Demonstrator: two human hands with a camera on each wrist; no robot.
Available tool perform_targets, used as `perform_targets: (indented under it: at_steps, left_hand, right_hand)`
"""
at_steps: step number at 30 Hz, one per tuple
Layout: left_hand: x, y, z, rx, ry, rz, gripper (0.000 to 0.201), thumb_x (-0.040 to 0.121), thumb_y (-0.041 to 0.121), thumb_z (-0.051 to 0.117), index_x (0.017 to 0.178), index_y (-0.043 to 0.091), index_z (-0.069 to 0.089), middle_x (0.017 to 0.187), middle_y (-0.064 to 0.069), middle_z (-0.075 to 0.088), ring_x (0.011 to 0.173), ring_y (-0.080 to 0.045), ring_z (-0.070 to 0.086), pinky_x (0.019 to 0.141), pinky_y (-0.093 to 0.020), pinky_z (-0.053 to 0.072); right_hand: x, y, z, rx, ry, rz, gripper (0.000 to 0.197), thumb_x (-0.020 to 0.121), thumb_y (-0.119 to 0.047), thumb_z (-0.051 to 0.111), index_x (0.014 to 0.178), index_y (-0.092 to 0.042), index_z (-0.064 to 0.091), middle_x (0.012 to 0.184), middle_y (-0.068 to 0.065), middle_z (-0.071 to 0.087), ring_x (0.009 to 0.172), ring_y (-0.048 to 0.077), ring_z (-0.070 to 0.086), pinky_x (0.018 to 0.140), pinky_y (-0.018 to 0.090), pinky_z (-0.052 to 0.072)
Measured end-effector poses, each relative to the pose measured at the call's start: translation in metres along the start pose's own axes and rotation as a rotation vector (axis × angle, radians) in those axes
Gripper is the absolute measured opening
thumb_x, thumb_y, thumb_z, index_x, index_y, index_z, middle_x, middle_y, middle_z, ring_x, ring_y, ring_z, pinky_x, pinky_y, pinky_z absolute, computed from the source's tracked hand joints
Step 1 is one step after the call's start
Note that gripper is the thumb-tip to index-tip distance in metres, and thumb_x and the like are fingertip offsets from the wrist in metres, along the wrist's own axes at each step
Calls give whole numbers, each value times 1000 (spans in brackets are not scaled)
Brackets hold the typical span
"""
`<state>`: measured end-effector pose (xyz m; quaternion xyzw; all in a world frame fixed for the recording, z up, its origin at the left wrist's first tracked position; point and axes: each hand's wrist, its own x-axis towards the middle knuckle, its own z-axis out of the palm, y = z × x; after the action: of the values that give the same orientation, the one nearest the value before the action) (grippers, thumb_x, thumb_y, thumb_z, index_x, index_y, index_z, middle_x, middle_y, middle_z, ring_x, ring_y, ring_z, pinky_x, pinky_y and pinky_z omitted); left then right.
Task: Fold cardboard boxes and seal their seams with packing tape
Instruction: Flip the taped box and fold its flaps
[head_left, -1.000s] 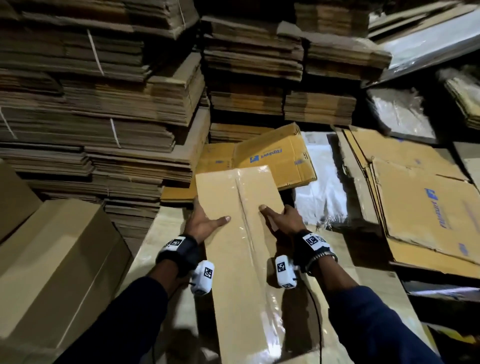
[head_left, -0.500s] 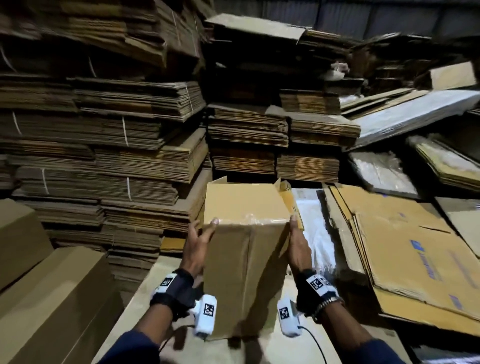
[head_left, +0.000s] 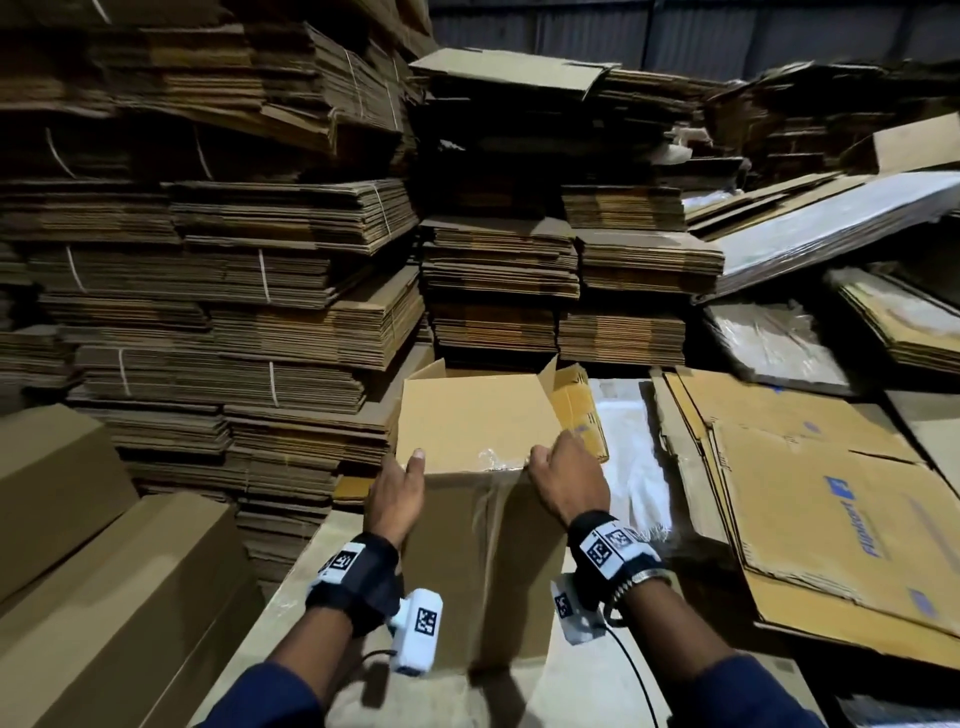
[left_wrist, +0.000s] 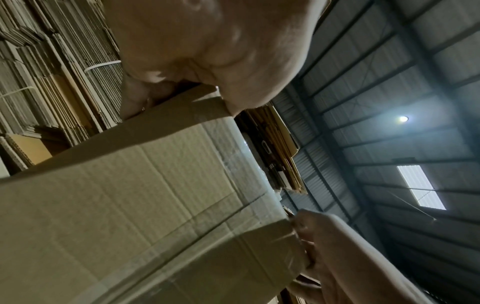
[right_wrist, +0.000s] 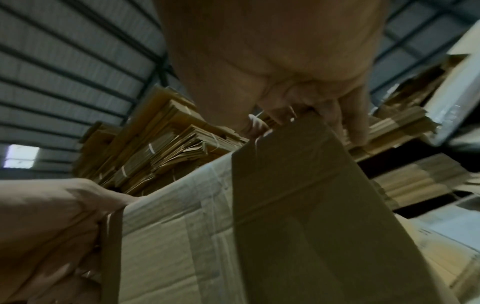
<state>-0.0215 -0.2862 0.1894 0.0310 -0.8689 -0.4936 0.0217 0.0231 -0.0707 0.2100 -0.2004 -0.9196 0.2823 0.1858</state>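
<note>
The left hand (head_left: 396, 493) and the right hand (head_left: 569, 480) hold one cardboard box (head_left: 480, 519) between them, each at a top corner of its near side. The fingers (head_left: 415, 460) of the left hand are clamped on the left corner, the thumb on the near face. The fingers (right_wrist: 350, 121) of the right hand curl over the right corner in the same way. The box stands tilted on the counter (head_left: 571, 691), with its taped side toward the person. Clear packing tape (head_left: 491, 460) runs down the middle seam and folds over the upper edge. The far end of the box is open, with its flaps (head_left: 550, 374) standing up.

To the left of the counter lie long closed brown boxes (head_left: 119, 571). To the right lie flat printed cartons (head_left: 831, 519) and a white plastic sheet (head_left: 631, 457). Behind all this rise high stacks of flat cardboard (head_left: 260, 291), some bundles tied with white string.
</note>
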Motion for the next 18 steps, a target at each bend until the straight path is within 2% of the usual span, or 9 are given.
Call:
perform_targets:
  at_steps: [1, 2, 3, 5, 8, 10, 12, 14, 18]
  left_hand:
    - [-1, 1, -2, 20, -8, 5, 58, 111, 47, 38, 146, 2, 44, 145, -23, 55, 130, -39, 54, 97, -40, 41]
    - [-2, 1, -4, 37, -16, 9, 55, 111, 46, 37, 143, 1, 45, 142, -24, 56, 129, -39, 54, 93, -38, 39]
    - [-3, 1, -6, 51, -24, 14, 54, 112, 45, 37, 142, 1, 45, 140, -24, 57, 127, -39, 55, 90, -38, 38]
    - [-5, 0, -9, 63, -35, 10, 53, 111, 46, 36, 139, 2, 45, 136, -24, 57, 122, -37, 56, 87, -38, 38]
    - [0, -6, -14, 26, -58, 12, 53, 110, 48, 40, 139, 3, 45, 133, -21, 59, 113, -33, 58, 91, -39, 45]
    - [3, -7, -15, -23, -74, 7, 54, 108, 50, 44, 139, 6, 46, 136, -20, 60, 116, -34, 59, 100, -45, 49]
    - [4, -7, -14, -50, -109, -6, 55, 107, 52, 47, 141, 9, 45, 141, -18, 58, 123, -37, 58, 106, -52, 48]
    - [4, -9, -15, -68, -140, -9, 56, 105, 55, 49, 141, 13, 44, 139, -16, 58, 122, -37, 59, 105, -55, 49]
    - [12, -22, -21, -129, -147, -15, 66, 82, 75, 65, 116, 19, 54, 116, -11, 70, 103, -34, 68, 93, -57, 57]
  right_hand:
    - [1, -6, 2, -55, -49, 20, 74, 101, -60, 37, 143, 2, 43, 152, 31, 43, 114, 40, 63, 92, 43, 51]
    - [0, -12, 3, -87, -91, 48, 100, 95, -78, 32, 155, 3, 29, 163, 31, 25, 129, 43, 55, 101, 47, 48]
    - [-1, -18, 5, -101, -121, 85, 125, 82, -95, 28, 160, 1, 18, 166, 30, 17, 137, 45, 49, 106, 51, 45]
    - [-1, -25, 7, -130, -145, 128, 157, 53, -112, 29, 162, -2, 9, 165, 26, 23, 141, 44, 45, 107, 57, 46]
    - [3, -33, -1, -125, -181, 168, 154, 48, -108, 50, 160, -6, 19, 160, 21, 36, 139, 42, 47, 106, 59, 45]
    - [13, -33, -9, -122, -231, 209, 148, 46, -104, 61, 155, -8, 31, 158, 20, 41, 137, 41, 51, 105, 56, 46]
    - [23, -27, -15, -117, -229, 225, 139, 32, -107, 60, 130, -9, 55, 134, 15, 65, 114, 35, 66, 93, 47, 59]
    - [30, -17, -16, -67, -240, 207, 137, 29, -109, 58, 121, -8, 63, 115, 9, 72, 97, 29, 70, 82, 41, 63]
    - [23, -8, -16, 159, -268, 258, 135, 38, -98, 72, 140, -13, 51, 135, 10, 63, 117, 33, 63, 92, 42, 57]
